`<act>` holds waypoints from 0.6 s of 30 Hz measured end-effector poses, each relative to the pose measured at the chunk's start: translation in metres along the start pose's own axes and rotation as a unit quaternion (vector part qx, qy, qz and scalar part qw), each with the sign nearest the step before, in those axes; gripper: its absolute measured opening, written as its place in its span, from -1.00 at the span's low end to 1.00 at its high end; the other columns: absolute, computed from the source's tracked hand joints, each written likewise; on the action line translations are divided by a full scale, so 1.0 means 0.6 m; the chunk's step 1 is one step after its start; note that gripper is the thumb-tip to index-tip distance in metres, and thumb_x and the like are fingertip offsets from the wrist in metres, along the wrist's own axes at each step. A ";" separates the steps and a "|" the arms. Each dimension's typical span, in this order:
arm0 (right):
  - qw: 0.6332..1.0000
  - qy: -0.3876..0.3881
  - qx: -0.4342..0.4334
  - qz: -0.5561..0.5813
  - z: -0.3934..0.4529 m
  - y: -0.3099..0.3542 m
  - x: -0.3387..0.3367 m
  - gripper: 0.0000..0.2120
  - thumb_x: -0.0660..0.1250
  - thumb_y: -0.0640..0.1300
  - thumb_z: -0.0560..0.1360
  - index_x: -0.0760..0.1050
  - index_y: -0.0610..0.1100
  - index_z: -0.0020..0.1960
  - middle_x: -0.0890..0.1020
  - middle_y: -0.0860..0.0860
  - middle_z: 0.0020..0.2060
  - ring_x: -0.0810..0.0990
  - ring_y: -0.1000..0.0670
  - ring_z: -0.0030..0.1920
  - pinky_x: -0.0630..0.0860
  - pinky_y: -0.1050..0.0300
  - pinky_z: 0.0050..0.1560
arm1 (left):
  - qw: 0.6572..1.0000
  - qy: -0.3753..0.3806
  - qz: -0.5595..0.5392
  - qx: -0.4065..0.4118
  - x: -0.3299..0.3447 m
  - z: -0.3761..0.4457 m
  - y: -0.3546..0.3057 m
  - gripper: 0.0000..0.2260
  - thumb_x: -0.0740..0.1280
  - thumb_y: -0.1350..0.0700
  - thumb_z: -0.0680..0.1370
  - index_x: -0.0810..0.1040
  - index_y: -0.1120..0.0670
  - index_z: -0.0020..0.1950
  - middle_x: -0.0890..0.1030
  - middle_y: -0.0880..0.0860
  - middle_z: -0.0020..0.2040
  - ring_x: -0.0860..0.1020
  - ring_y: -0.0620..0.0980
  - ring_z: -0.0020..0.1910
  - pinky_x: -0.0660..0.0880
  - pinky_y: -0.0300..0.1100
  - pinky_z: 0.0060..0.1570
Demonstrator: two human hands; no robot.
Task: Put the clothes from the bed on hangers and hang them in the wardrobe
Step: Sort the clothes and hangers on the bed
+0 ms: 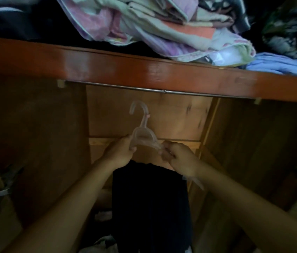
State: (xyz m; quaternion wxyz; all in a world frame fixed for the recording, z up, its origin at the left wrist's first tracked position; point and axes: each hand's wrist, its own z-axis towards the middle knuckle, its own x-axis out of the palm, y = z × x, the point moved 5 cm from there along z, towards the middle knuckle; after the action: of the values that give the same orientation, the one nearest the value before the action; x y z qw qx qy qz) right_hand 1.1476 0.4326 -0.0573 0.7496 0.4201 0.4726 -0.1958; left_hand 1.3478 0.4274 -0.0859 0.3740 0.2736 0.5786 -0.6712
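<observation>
Both hands hold a clear plastic hanger up inside the wardrobe. The left hand curls round its left shoulder; the right hand pinches its right arm. A dark garment hangs from it, below and between the hands. The hook sits above them, under the rail, not touching it.

Dark garment hides hanger's lower bar; bottom cut off.
</observation>
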 end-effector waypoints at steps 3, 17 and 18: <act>1.000 -0.013 0.019 -0.008 -0.052 -0.026 -0.014 -0.83 0.19 -0.04 0.66 0.43 0.02 -0.11 0.53 0.12 -0.29 0.51 0.13 -0.25 0.38 0.25 -0.22 | 0.994 0.063 -0.067 0.053 0.045 0.001 -0.018 -0.72 0.26 0.07 0.64 0.45 -0.03 0.36 0.56 -0.04 0.26 0.52 -0.04 0.24 0.43 -0.10 0.24; 0.969 -0.192 0.157 -0.020 -0.326 -0.125 -0.133 -0.72 0.17 0.13 0.62 0.50 -0.04 -0.08 0.60 0.07 -0.29 0.60 0.07 -0.20 0.53 -0.12 -0.10 | 0.910 0.131 -0.342 0.196 0.168 -0.038 -0.247 -0.85 0.53 0.25 0.41 0.62 0.03 -0.17 0.66 -0.03 -0.28 0.59 -0.19 -0.27 0.46 -0.38 -0.21; 0.965 -0.201 0.168 -0.006 -0.348 -0.128 -0.138 -0.73 0.18 0.10 0.63 0.49 -0.05 -0.08 0.60 0.05 -0.29 0.60 0.06 -0.21 0.54 -0.13 -0.11 | 0.905 0.138 -0.346 0.205 0.174 -0.046 -0.266 -0.84 0.53 0.27 0.40 0.63 0.05 -0.18 0.66 -0.03 -0.29 0.59 -0.21 -0.30 0.46 -0.41 -0.23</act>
State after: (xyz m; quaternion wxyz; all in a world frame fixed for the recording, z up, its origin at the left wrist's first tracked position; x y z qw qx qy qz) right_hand 0.9415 0.5501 -0.0607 0.7464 0.4891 0.2753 -0.3576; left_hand 1.1556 0.4431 -0.0830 -0.0298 0.2169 0.5321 -0.8179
